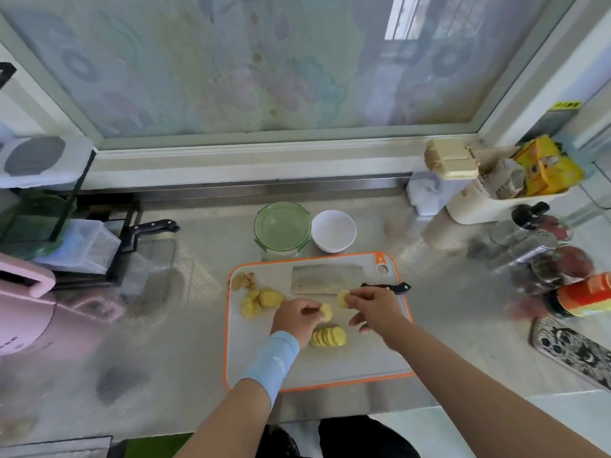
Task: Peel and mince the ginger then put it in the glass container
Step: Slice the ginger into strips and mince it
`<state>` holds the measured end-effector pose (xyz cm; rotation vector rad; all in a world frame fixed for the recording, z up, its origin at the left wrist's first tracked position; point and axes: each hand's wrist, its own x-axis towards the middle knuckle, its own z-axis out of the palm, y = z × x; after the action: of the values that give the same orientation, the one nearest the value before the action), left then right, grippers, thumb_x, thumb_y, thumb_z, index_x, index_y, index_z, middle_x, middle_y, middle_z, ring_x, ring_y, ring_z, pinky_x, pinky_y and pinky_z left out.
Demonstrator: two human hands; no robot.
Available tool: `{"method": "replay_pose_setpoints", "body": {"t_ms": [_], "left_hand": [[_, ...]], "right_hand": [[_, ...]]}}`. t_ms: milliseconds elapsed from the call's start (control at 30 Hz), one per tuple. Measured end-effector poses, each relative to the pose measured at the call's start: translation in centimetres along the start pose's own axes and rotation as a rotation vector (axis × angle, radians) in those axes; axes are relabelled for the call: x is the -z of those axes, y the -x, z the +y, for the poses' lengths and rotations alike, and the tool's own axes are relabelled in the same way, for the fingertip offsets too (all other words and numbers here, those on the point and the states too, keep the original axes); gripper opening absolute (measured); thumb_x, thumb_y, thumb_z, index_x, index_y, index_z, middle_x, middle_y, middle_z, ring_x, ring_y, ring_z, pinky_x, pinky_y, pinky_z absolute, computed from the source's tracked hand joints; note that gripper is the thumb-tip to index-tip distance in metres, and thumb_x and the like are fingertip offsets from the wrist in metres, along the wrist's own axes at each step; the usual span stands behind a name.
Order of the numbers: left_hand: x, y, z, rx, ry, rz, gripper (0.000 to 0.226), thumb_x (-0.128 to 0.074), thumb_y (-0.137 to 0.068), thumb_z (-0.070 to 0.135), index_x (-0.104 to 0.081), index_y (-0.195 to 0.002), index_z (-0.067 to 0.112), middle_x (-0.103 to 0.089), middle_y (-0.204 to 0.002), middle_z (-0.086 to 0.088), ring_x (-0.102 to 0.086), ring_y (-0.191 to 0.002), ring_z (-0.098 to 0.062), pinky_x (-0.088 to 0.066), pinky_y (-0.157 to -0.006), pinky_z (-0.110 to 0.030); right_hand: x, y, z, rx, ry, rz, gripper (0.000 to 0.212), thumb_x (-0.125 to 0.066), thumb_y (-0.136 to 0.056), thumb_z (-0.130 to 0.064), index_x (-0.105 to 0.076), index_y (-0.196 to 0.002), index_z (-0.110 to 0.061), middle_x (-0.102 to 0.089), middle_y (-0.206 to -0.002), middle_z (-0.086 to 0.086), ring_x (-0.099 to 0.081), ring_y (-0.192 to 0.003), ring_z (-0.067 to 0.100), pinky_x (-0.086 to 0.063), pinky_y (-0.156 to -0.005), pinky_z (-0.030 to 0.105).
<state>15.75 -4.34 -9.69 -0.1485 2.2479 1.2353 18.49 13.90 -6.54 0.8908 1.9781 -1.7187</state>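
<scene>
On the orange-rimmed cutting board (363,365) lie yellow peeled ginger slices: a pile at the left (261,300) and a fanned row (329,336) near the middle. My left hand (294,317) pinches a small stack of slices (326,311). My right hand (377,309) pinches another slice (343,298). Brown ginger peel (243,280) sits at the board's far left corner. A cleaver (327,278) with a black handle lies flat at the board's far side. The glass container (282,228) with a green rim stands just beyond the board.
A white bowl (333,230) stands right of the glass container. Spice jars and bottles (542,259) crowd the right side, with a phone (572,352) near the counter edge. A rack with a knife (155,226) and a pink appliance (23,312) stand at the left.
</scene>
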Motion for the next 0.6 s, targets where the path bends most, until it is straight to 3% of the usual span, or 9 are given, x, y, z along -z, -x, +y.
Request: {"method": "replay_pose_setpoints", "body": {"t_ms": [100, 233, 367, 467, 600], "left_hand": [[-0.7, 0.4, -0.8, 0.060, 0.049, 0.099, 0.010, -0.072, -0.083, 0.024, -0.070, -0.085, 0.034, -0.071, -0.095, 0.010, -0.065, -0.091, -0.009, -0.050, -0.084, -0.023], [-0.9, 0.8, -1.4, 0.012, 0.034, 0.142, 0.010, -0.071, -0.085, 0.024, -0.069, -0.083, 0.033, -0.067, -0.086, 0.015, -0.061, -0.081, -0.005, -0.043, -0.069, -0.013], [-0.7, 0.9, -2.0, 0.025, 0.013, 0.163, 0.009, -0.070, -0.086, 0.024, -0.068, -0.088, 0.032, -0.067, -0.091, 0.010, -0.061, -0.087, -0.009, -0.045, -0.080, -0.022], [-0.7, 1.1, -2.0, 0.033, 0.033, 0.138, 0.007, -0.071, -0.084, 0.024, -0.069, -0.087, 0.030, -0.068, -0.089, 0.009, -0.062, -0.087, -0.009, -0.046, -0.077, -0.020], [-1.3, 1.5, -1.8, 0.020, 0.050, 0.095, 0.009, -0.072, -0.083, 0.023, -0.068, -0.082, 0.031, -0.068, -0.083, 0.008, -0.062, -0.082, -0.010, -0.044, -0.070, -0.017]], "right_hand": [[1.1, 0.4, 2.1, -0.017, 0.206, -0.032, 0.008, -0.070, -0.090, -0.013, -0.072, -0.097, -0.014, -0.072, -0.078, 0.002, -0.062, -0.049, 0.018, -0.042, -0.042, 0.023], [0.8, 0.1, 3.9, 0.013, 0.459, -0.071, 0.006, -0.073, -0.085, -0.015, -0.073, -0.090, -0.017, -0.063, -0.050, -0.009, -0.062, -0.045, 0.014, -0.040, -0.045, 0.012], [0.2, -0.5, 4.9, 0.023, 0.472, -0.048, 0.005, -0.074, -0.085, -0.016, -0.071, -0.085, -0.020, -0.067, -0.072, -0.001, -0.061, -0.046, 0.016, -0.043, -0.046, 0.014], [-0.1, -0.7, 5.4, 0.020, 0.488, -0.002, 0.005, -0.075, -0.084, -0.021, -0.071, -0.084, -0.024, -0.069, -0.079, -0.002, -0.062, -0.046, 0.014, -0.049, -0.049, 0.018], [-0.4, -0.9, 5.8, 0.021, 0.625, 0.071, 0.008, -0.075, -0.078, -0.037, -0.069, -0.077, -0.033, -0.067, -0.081, -0.012, -0.064, -0.070, 0.010, -0.055, -0.066, 0.028]]}}
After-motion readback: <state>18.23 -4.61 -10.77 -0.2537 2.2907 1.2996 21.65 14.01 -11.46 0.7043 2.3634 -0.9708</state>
